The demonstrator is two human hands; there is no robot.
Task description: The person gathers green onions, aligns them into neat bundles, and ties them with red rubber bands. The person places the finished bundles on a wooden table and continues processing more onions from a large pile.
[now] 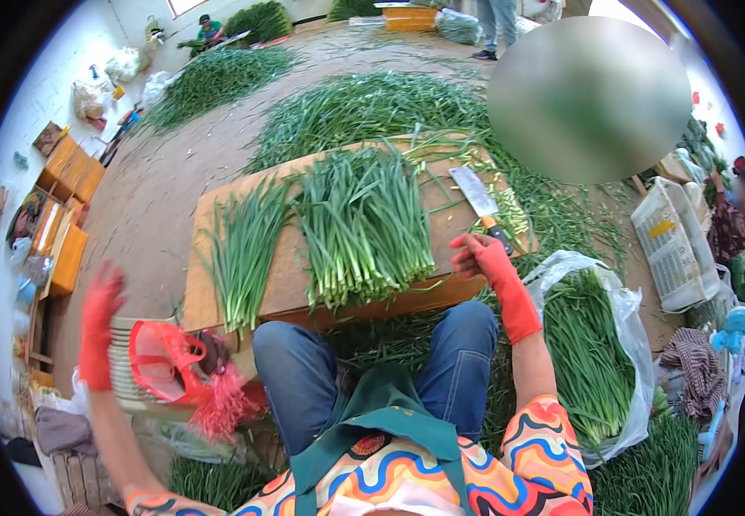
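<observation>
On the wooden board point(209, 241) before my knees lie two bundles of long green leaves with pale cut stems, looking like garlic chives: a thick bundle point(368, 228) in the middle and a thinner bundle point(248, 249) to its left. A cleaver point(477, 199) with a black handle rests at the board's right, among cut stem ends point(514, 215). My right hand point(486, 258), in a red rubber glove, hovers close to the cleaver's handle, fingers loosely bent and empty. My left hand point(103, 305), gloved alike and slightly blurred, is raised off the board's left side with fingers stretched out, empty.
A clear plastic bag point(639, 370) of greens stands by my right knee. At left is a striped container point(123, 361) with red netting and ties point(166, 357). Heaps of greens point(372, 107) cover the floor beyond the board. A white crate point(673, 245) and other people are farther off.
</observation>
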